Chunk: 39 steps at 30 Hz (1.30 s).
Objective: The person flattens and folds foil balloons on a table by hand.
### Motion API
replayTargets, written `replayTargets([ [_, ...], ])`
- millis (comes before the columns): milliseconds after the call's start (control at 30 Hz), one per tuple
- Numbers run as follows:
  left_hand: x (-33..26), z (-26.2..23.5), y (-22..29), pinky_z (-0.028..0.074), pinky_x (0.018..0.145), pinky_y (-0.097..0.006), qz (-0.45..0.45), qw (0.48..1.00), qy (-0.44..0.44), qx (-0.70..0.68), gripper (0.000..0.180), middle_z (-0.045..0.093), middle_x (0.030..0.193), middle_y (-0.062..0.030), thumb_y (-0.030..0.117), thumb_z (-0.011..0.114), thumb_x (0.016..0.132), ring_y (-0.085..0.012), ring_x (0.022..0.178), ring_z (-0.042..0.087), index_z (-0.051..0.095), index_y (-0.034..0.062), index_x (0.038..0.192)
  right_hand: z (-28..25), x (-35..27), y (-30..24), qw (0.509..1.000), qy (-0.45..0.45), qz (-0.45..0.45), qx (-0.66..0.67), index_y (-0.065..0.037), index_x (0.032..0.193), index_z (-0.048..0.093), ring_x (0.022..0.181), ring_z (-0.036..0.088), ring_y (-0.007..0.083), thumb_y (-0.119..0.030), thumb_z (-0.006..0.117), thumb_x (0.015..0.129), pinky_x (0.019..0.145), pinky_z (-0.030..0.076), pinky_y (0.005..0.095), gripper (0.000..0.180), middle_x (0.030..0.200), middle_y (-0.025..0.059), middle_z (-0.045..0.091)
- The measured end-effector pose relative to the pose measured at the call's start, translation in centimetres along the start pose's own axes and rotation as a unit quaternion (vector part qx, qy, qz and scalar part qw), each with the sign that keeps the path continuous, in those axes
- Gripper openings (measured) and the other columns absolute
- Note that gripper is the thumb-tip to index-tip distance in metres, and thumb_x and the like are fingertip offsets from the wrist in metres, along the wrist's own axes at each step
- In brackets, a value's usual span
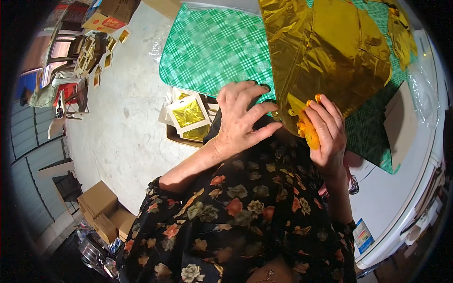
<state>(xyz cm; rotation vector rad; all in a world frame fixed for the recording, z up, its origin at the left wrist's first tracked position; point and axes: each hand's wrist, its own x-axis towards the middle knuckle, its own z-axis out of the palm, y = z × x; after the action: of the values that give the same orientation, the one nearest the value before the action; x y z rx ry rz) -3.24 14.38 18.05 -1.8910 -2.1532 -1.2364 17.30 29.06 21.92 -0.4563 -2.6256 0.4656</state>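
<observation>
A large gold foil sheet (325,61) lies over a green checked tablecloth (217,45), its near end narrowing toward my hands. At the left of that end is my left hand (243,115), fingers curved and apart, with index finger and thumb close to the foil's edge but not closed together. My right hand (326,129) is wrapped round a small bright orange piece (310,134) beside the foil; its exact kind is partly hidden by the fingers. Orange coverings show on some right fingertips.
Below the table's left edge, a box (186,140) holds white-framed gold foil squares (188,114). More framed pieces (97,75) lie on the floor at the far left, near a seated person (45,98). Cardboard boxes (99,198) stand at lower left. A cardboard piece (400,120) lies at right.
</observation>
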Motion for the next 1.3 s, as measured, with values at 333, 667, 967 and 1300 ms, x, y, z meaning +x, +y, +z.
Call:
replayTargets([
  [333, 0.8, 0.5, 0.0, 0.036, 0.1, -0.046, 0.003, 0.999, 0.035, -0.003, 0.024, 0.064, 0.123, -0.0026, 0.02, 0.084, 0.077, -0.0284, 0.118, 0.057, 0.074, 0.0178, 0.098, -0.1, 0.0, 0.5, 1.0, 0.0, -0.012, -0.003, 0.003, 0.124, 0.068, 0.134, 0.057, 0.0396, -0.01, 0.06, 0.094, 0.114, 0.042, 0.0553, 0.033, 0.131, 0.0189, 0.067],
  [667, 0.5, -0.1, 0.5, 0.035, 0.1, -0.045, 0.007, 1.0, 0.021, 0.008, 0.02, 0.065, 0.123, -0.0028, 0.019, 0.083, 0.078, -0.0291, 0.117, 0.056, 0.077, 0.0198, 0.097, 0.7, -0.4, -0.1, 1.0, 0.021, -0.021, -0.01, 0.004, 0.122, 0.07, 0.131, 0.061, 0.0403, -0.02, 0.054, 0.095, 0.112, 0.044, 0.0558, 0.04, 0.131, 0.0207, 0.068],
  [967, 0.7, 0.0, 0.5, 0.033, 0.101, -0.045, 0.008, 1.0, 0.024, 0.006, 0.019, 0.066, 0.122, -0.0016, 0.019, 0.084, 0.076, -0.0293, 0.117, 0.056, 0.077, 0.0202, 0.094, 0.6, -0.5, 0.0, 0.998, 0.033, -0.034, -0.037, 0.001, 0.12, 0.073, 0.13, 0.062, 0.0356, -0.008, 0.065, 0.09, 0.112, 0.045, 0.0532, 0.032, 0.131, 0.017, 0.069],
  [1300, 0.7, 0.1, 0.4, 0.033, 0.101, -0.044, 0.013, 0.999, 0.032, 0.005, 0.017, 0.067, 0.119, -0.0019, 0.018, 0.085, 0.075, -0.0292, 0.117, 0.057, 0.077, 0.0196, 0.09, 0.7, -0.6, -0.8, 0.997, 0.047, -0.042, -0.052, -0.001, 0.115, 0.075, 0.124, 0.066, 0.0339, -0.007, 0.071, 0.089, 0.109, 0.048, 0.0534, 0.027, 0.127, 0.0143, 0.071],
])
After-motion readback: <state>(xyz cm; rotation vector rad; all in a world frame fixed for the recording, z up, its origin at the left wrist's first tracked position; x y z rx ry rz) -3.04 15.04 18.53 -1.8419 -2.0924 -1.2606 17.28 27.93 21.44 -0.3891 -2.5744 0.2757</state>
